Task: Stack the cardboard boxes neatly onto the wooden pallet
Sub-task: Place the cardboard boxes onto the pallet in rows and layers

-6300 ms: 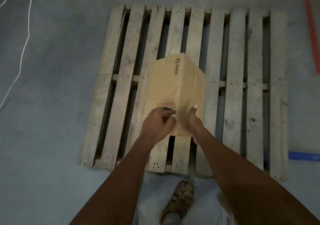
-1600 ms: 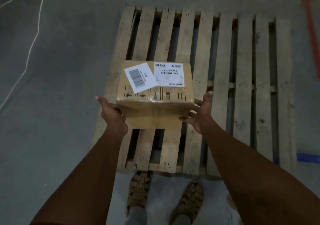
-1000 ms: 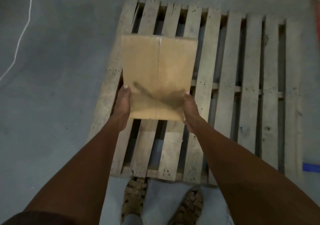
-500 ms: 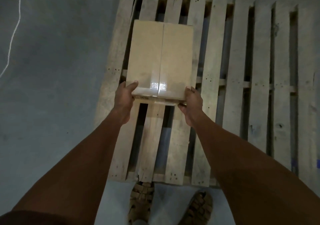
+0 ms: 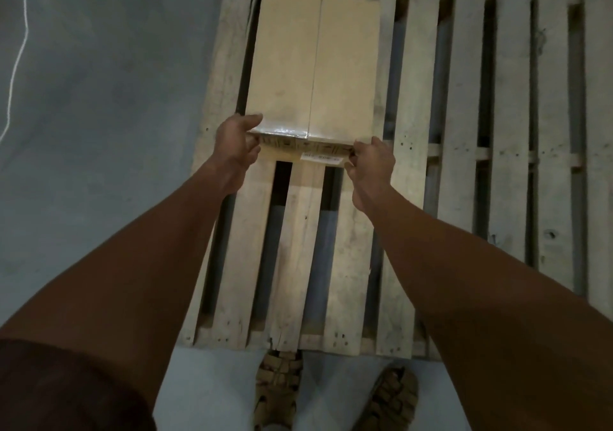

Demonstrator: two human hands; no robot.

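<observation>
At the eleven o'clock corner of the wooden pallet (image 5: 411,171), the cardboard box (image 5: 315,62) lies flat across the slats, its long side running away toward twelve o'clock and a taped seam straight down the middle of its top. Both hands are on its near end. The left hand (image 5: 235,145) has the near-left corner: thumb laid over the top edge, fingers curled in against the near face below, so that grip is closed on the box. The right hand (image 5: 373,161) takes the near-right corner, fingers bent and pinching at the lower edge of the near face, right beside a small white label (image 5: 321,157) there; that grip too is closed on the box. Whether the near edge rests on the slats or sits just above them, I cannot tell. Glossy tape catches the light along the near top edge. At six o'clock, two sandalled feet (image 5: 278,390) stand on the grey floor (image 5: 99,98) just short of the pallet's near edge. A thin white cord (image 5: 16,62) trails across the floor at nine o'clock.
</observation>
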